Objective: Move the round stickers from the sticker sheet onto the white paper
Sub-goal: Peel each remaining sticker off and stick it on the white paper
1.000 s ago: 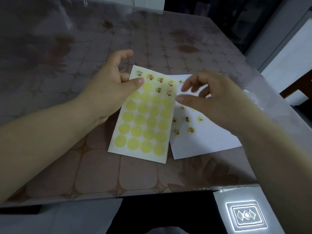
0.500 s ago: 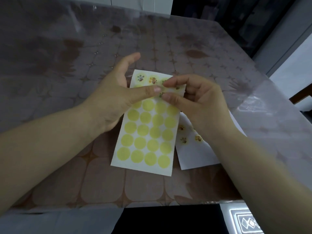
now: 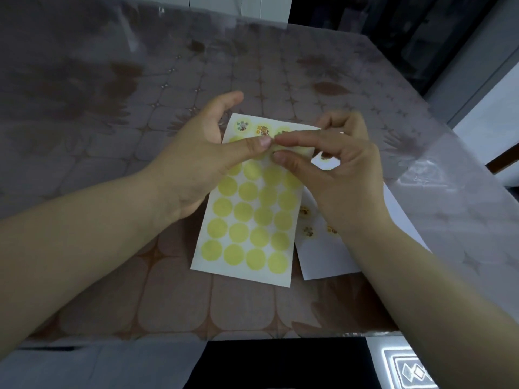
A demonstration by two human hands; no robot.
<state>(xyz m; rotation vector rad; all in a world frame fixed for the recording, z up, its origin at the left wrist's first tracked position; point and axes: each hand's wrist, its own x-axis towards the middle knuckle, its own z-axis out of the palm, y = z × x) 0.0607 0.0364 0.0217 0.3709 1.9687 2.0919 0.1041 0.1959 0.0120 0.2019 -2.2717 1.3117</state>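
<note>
**Right hand pinching at the sticker sheet, left hand holding it**

The table (image 3: 174,290) was covered with a brown cloth of rounded squares under a clear, shiny plastic film. Behind its far edge stood a white wall (image 3: 238,7), and to the right of that the room was dark. Below the near edge, at the right, a lit floor tile (image 3: 412,372) with a diamond pattern was seen.

The sticker sheet (image 3: 247,220) lay in the middle of the table, and its right edge overlapped the white paper (image 3: 323,259).

One second before, the right hand (image 3: 342,175) was over the white paper with loose fingers, apart from the sheet. Now it had come across to the upper part of the sheet. Its forefinger and thumb were closed in a pinch on a round sticker (image 3: 276,148), which was blurred. The left hand (image 3: 196,164) kept its hold on the sheet's upper left part, with the thumb pressed on top.

Counted: two hands, one sheet and one paper. Three printed stickers (image 3: 263,131) showed in the sheet's top row, the third partly covered. Twenty blank yellow circles (image 3: 243,211) showed in five rows of four; the hands hid what lay higher. Four placed stickers (image 3: 308,231) showed on the white paper.
</note>
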